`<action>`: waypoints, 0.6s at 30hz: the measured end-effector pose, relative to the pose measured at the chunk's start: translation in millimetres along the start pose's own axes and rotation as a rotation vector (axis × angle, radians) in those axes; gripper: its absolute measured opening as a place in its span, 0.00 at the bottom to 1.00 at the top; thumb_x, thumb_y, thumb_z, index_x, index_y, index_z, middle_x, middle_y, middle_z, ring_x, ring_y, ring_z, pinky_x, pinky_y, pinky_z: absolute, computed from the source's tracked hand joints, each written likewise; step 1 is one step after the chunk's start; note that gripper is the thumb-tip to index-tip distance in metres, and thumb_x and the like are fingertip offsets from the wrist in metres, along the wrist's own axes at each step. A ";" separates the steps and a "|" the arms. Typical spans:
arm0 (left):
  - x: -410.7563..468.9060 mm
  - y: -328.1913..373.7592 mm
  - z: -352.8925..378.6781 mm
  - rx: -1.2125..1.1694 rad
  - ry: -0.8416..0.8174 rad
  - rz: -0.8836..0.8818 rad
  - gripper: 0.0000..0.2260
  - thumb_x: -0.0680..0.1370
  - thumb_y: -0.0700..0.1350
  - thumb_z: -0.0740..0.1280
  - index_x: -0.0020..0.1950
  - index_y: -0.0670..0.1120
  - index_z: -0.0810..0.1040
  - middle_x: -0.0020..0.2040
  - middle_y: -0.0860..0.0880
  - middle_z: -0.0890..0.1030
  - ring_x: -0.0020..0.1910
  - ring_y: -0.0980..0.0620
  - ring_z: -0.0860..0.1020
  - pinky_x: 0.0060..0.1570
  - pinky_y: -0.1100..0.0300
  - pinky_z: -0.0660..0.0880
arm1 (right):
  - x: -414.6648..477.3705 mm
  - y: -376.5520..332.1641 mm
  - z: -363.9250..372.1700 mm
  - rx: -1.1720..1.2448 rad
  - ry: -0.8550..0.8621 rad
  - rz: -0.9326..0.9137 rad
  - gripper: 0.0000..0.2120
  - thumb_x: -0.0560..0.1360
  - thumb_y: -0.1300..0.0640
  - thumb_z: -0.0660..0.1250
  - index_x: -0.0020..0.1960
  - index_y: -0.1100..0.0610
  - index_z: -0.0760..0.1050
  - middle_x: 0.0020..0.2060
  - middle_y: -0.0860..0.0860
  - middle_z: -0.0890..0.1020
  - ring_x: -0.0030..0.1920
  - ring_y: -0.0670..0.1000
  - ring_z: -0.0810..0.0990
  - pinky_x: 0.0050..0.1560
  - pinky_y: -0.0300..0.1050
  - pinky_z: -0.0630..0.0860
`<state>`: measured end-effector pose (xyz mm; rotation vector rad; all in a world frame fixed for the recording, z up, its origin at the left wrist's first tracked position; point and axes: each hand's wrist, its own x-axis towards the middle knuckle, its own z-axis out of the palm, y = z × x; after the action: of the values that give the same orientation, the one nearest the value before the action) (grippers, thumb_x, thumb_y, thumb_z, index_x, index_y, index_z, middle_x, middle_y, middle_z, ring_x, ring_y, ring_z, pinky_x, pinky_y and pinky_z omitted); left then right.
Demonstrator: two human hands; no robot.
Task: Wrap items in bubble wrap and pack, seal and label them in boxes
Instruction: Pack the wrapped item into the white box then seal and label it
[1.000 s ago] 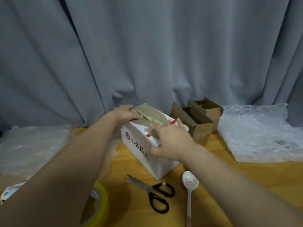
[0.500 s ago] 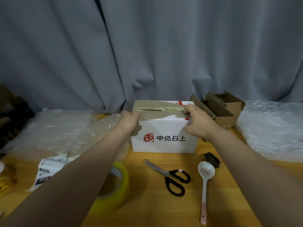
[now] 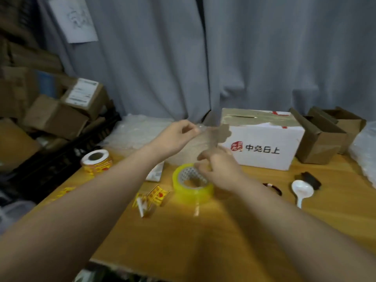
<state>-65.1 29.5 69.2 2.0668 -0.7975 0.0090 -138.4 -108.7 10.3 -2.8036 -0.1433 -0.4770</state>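
Translucent tape strip (image 3: 213, 137), pinched in the narrow grip of left hand (image 3: 177, 135) and right hand (image 3: 221, 171), hangs over a glossy yellow tape roll (image 3: 191, 191). The white rectangular cardboard box (image 3: 264, 153), its top torn brown, stands behind on the wooden table (image 3: 223, 231).

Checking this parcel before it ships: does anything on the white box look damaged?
Yes. The white box has its top skin torn off, leaving bare brown card with a ragged edge and an open slit. The left hand pinches a clear strip with a brown scrap stuck to it.
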 end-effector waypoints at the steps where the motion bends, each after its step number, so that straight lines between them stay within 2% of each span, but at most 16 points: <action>1: -14.5 -10.3 -6.1 0.014 0.018 -0.008 0.07 0.79 0.43 0.65 0.47 0.40 0.78 0.40 0.47 0.77 0.41 0.56 0.72 0.43 0.62 0.68 | -3.7 -14.7 8.6 -0.014 -0.054 -0.026 0.16 0.77 0.44 0.62 0.55 0.54 0.78 0.50 0.53 0.82 0.55 0.56 0.76 0.59 0.46 0.59; 4: -53.4 -41.6 -15.7 0.206 0.024 -0.067 0.08 0.79 0.43 0.65 0.52 0.39 0.79 0.47 0.44 0.80 0.47 0.51 0.75 0.46 0.62 0.68 | -17.2 -38.0 30.1 -0.105 -0.157 0.002 0.17 0.77 0.40 0.61 0.54 0.52 0.76 0.50 0.50 0.81 0.54 0.54 0.77 0.59 0.48 0.63; 6: -73.5 -61.1 -15.0 0.428 -0.024 -0.125 0.11 0.79 0.47 0.64 0.58 0.43 0.77 0.55 0.46 0.78 0.54 0.49 0.76 0.50 0.62 0.69 | -27.1 -39.4 35.0 -0.094 -0.146 0.083 0.13 0.80 0.45 0.59 0.51 0.53 0.76 0.49 0.52 0.81 0.53 0.55 0.77 0.58 0.49 0.66; 8: -86.6 -78.0 -9.8 0.678 -0.088 -0.228 0.17 0.79 0.53 0.62 0.63 0.44 0.75 0.60 0.45 0.76 0.57 0.46 0.75 0.53 0.56 0.73 | -36.5 -35.8 34.9 -0.080 -0.100 0.128 0.10 0.81 0.49 0.58 0.45 0.51 0.73 0.46 0.52 0.81 0.50 0.55 0.77 0.57 0.49 0.67; 9: -90.7 -84.5 -6.3 0.800 -0.128 -0.276 0.19 0.78 0.56 0.61 0.62 0.44 0.74 0.59 0.44 0.76 0.56 0.45 0.75 0.51 0.54 0.73 | -40.0 -33.2 34.9 -0.088 -0.084 0.143 0.10 0.81 0.49 0.57 0.44 0.50 0.71 0.45 0.51 0.81 0.48 0.55 0.77 0.58 0.49 0.66; 11: -95.5 -92.4 2.2 0.927 -0.183 -0.357 0.19 0.77 0.59 0.62 0.54 0.44 0.75 0.56 0.44 0.76 0.55 0.45 0.74 0.47 0.56 0.70 | -45.5 -28.8 35.7 -0.116 -0.059 0.180 0.11 0.81 0.50 0.57 0.44 0.51 0.73 0.44 0.50 0.81 0.47 0.54 0.77 0.61 0.51 0.65; 13: -96.6 -96.8 9.7 0.923 -0.185 -0.428 0.16 0.76 0.59 0.65 0.46 0.46 0.73 0.54 0.45 0.76 0.57 0.45 0.73 0.50 0.55 0.69 | -48.0 -25.9 38.2 -0.105 -0.037 0.237 0.11 0.81 0.49 0.57 0.47 0.52 0.76 0.44 0.50 0.81 0.46 0.53 0.77 0.63 0.51 0.65; 15: -96.6 -99.0 15.2 0.890 -0.148 -0.461 0.13 0.75 0.57 0.66 0.44 0.48 0.72 0.53 0.47 0.76 0.58 0.46 0.71 0.55 0.53 0.67 | -51.1 -26.3 40.5 0.012 -0.017 0.285 0.10 0.80 0.49 0.60 0.50 0.51 0.77 0.46 0.48 0.82 0.49 0.51 0.77 0.64 0.50 0.64; 17: -96.9 -98.2 17.6 0.810 -0.041 -0.416 0.10 0.76 0.53 0.67 0.44 0.47 0.74 0.50 0.48 0.78 0.56 0.46 0.73 0.55 0.52 0.67 | -55.8 -28.7 42.9 0.147 0.048 0.291 0.09 0.79 0.48 0.63 0.54 0.50 0.77 0.51 0.46 0.80 0.54 0.49 0.77 0.63 0.50 0.66; 18: -97.7 -96.2 18.1 0.690 0.065 -0.358 0.08 0.76 0.50 0.67 0.44 0.46 0.76 0.47 0.48 0.79 0.53 0.47 0.75 0.51 0.55 0.69 | -58.4 -30.2 43.8 0.218 0.111 0.283 0.10 0.78 0.49 0.64 0.56 0.50 0.76 0.52 0.46 0.79 0.55 0.49 0.76 0.62 0.50 0.68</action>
<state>-95.6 106.0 -41.9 2.8209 -0.3949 0.1736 -184.2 -69.6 -40.8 -2.5228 0.2108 -0.5118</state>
